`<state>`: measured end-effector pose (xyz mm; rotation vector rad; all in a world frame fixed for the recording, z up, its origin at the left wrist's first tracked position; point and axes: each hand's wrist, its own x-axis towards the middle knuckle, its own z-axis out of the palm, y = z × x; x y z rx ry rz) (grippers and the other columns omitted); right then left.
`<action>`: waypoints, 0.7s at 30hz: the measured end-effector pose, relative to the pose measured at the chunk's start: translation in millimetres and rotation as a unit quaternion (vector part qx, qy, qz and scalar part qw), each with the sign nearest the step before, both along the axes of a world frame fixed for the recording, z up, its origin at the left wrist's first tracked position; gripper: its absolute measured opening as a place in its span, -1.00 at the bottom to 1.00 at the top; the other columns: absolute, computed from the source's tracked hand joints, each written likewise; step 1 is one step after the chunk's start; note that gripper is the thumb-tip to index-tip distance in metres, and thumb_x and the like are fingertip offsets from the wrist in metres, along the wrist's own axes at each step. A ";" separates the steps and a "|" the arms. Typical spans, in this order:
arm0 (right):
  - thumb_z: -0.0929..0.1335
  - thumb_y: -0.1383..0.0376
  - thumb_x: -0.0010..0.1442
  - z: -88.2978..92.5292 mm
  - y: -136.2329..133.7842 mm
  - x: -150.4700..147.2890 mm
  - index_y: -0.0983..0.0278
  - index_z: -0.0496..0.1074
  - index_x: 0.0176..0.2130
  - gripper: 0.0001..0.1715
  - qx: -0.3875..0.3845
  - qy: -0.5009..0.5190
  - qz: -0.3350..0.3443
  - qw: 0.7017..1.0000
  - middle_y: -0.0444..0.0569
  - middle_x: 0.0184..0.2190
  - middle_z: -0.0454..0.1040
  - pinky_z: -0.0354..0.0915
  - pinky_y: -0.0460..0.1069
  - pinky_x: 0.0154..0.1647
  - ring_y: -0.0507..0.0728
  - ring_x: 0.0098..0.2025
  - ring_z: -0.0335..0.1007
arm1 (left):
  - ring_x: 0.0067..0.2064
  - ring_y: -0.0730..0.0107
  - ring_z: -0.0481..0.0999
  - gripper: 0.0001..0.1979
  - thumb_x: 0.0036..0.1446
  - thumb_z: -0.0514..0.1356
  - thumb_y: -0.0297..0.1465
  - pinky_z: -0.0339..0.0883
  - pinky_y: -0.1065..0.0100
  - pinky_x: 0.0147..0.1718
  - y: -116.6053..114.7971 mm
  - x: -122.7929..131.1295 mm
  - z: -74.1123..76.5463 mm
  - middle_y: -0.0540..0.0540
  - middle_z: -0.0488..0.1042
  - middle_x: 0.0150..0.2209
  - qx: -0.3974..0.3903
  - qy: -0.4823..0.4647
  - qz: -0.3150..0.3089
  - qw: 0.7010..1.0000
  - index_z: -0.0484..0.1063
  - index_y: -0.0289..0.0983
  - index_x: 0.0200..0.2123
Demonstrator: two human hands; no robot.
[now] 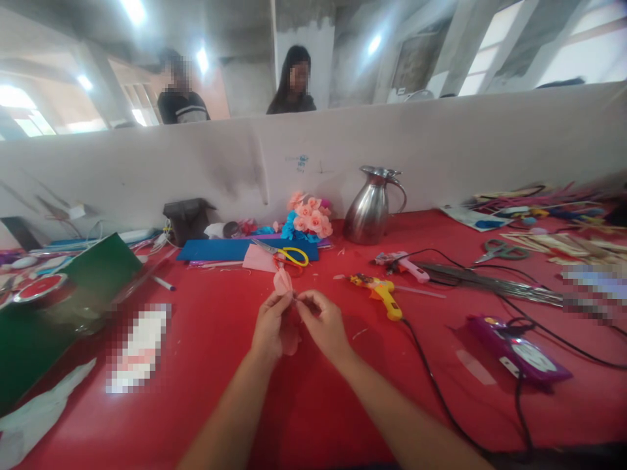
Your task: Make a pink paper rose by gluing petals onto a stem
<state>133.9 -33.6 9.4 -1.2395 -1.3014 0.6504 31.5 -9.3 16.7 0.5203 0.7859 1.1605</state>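
Note:
Over the red table, my left hand (272, 321) is closed on a thin pink paper petal (283, 282) that sticks up past the fingertips. A paler bit of the same paper shows below, between the hands. My right hand (321, 320) is pinched against the left fingertips; whatever lies between its fingers is too small to make out. Just beyond the hands are yellow-handled scissors (294, 256), on a pink paper sheet (259, 259) and a blue board (215, 250). Behind them stands a bunch of pink paper flowers (311, 217) with blue ones at its side.
Right of my hands lie a yellow glue gun (386, 297), a pink glue gun (409, 266), a purple power strip (522, 352) and black cords. A steel jug (369, 212) stands before the white partition (441, 143). A green board (105, 281) is at left. Two people are beyond the partition.

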 end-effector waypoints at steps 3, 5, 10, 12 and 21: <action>0.30 0.24 0.06 1.9 0.8 2.7 0.25 0.38 -0.40 -0.88 0.000 -0.002 -0.024 1.000 -0.08 -0.44 0.48 0.30 -0.04 -0.33 0.08 -0.40 0.38 | -0.54 0.57 0.39 -0.71 -0.28 0.39 -0.34 0.22 0.52 -0.54 2.6 -3.0 -1.9 0.03 0.42 -0.53 0.004 0.009 -0.010 1.000 0.40 -0.30 -0.46; 0.31 0.23 0.04 2.5 2.4 4.7 0.25 0.37 -0.39 -0.86 -0.007 0.032 -0.028 0.999 -0.07 -0.44 0.47 0.29 -0.04 -0.35 0.08 -0.39 0.38 | -0.58 0.60 0.34 -0.70 -0.28 0.39 -0.33 0.20 0.52 -0.56 2.5 -3.2 -1.5 0.06 0.38 -0.56 0.012 0.020 -0.026 0.999 0.38 -0.30 -0.47; 0.33 0.23 0.00 4.5 5.3 6.2 0.26 0.38 -0.34 -0.83 -0.044 0.143 0.028 0.988 -0.06 -0.39 0.47 0.30 -0.03 -0.27 0.10 -0.30 0.40 | -0.64 0.64 0.23 -0.72 -0.26 0.37 -0.30 0.12 0.53 -0.62 1.5 -1.8 -2.3 0.09 0.28 -0.63 0.051 0.050 -0.049 0.996 0.36 -0.31 -0.52; 0.35 0.24 -0.01 6.2 5.0 5.3 0.26 0.39 -0.34 -0.82 -0.056 0.166 0.047 0.983 -0.05 -0.37 0.48 0.30 -0.02 -0.25 0.10 -0.29 0.40 | -0.63 0.63 0.23 -0.73 -0.25 0.37 -0.30 0.12 0.53 -0.62 2.6 -2.2 -4.5 0.08 0.28 -0.62 0.060 0.062 -0.058 0.995 0.39 -0.31 -0.50; 0.39 0.22 -0.07 6.4 4.9 4.7 0.28 0.43 -0.39 -0.80 -0.075 0.188 0.020 0.979 -0.06 -0.42 0.49 0.29 -0.02 -0.26 0.08 -0.35 0.39 | -0.59 0.65 0.20 -0.77 -0.17 0.33 -0.30 0.12 0.56 -0.58 2.9 -3.6 -6.6 0.05 0.31 -0.58 0.113 0.086 -0.059 0.988 0.41 -0.33 -0.50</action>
